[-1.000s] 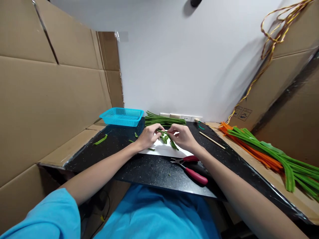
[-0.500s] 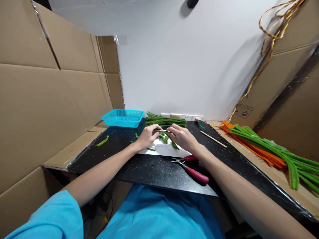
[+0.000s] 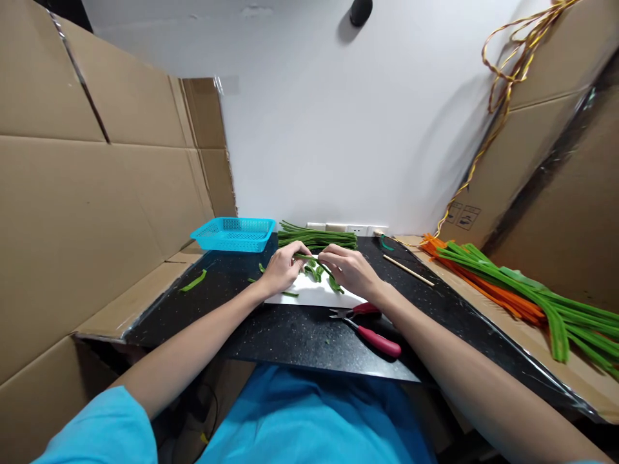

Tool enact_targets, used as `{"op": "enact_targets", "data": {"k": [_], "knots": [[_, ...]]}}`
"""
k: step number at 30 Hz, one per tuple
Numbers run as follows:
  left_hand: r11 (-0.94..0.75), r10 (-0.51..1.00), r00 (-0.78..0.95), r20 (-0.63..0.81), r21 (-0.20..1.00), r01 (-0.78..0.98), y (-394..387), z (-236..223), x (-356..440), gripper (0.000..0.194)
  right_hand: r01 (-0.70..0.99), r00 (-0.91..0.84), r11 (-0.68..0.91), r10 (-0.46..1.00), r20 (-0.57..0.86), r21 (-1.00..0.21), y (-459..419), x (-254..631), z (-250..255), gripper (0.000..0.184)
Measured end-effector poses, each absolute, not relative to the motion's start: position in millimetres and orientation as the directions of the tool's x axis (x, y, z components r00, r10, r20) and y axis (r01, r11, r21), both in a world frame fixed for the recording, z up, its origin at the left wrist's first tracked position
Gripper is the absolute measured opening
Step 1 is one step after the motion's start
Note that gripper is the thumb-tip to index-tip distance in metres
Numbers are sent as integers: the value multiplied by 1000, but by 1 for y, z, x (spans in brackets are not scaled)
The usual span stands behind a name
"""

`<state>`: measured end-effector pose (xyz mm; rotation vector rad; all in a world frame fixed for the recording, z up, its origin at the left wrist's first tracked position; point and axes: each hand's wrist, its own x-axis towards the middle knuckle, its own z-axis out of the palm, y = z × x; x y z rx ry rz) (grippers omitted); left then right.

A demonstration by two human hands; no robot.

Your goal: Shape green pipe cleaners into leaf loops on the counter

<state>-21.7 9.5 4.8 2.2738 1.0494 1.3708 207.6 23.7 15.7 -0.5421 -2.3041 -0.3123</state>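
Observation:
A thin green pipe cleaner (image 3: 305, 257) spans the gap between my hands, just above a white sheet (image 3: 312, 299). My left hand (image 3: 283, 269) pinches its left end. The fingers of my right hand (image 3: 352, 270) close on it farther right. Beneath them, several short curled green pieces (image 3: 316, 274) lie on the sheet, and a small green strip (image 3: 290, 294) rests near its left side. Red-handled cutting pliers (image 3: 374, 339) lie slightly open near my right wrist, not held. Behind the hands is a bundle of long green pipe cleaners (image 3: 319, 238).
A blue basket (image 3: 235, 241) stands at the back left, with a green strip (image 3: 193, 281) in front of it. A wooden stick (image 3: 409, 270) lies right. Orange (image 3: 503, 299) and green strands (image 3: 546, 299) lie along the right edge. Cardboard walls (image 3: 145, 180) flank the black table (image 3: 290, 332).
The whole view has shifted slightly, with things appearing a little farther left and lower. Both hands keep hold of the pipe cleaner, with only slight finger movement.

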Motion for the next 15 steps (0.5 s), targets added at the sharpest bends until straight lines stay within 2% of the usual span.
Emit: {"op": "enact_targets", "data": {"k": [4, 9, 15], "knots": [[-656, 754, 281, 594, 669, 348, 9, 5, -18, 5, 463, -614, 886, 290, 734, 37, 23, 211, 15, 23], [-693, 721, 298, 626, 659, 294, 8, 5, -17, 9, 498, -609, 860, 256, 750, 111, 20, 206, 12, 21], [-653, 754, 283, 593, 722, 227, 8, 6, -15, 13, 471, -646, 876, 266, 715, 100, 17, 208, 15, 18]]}}
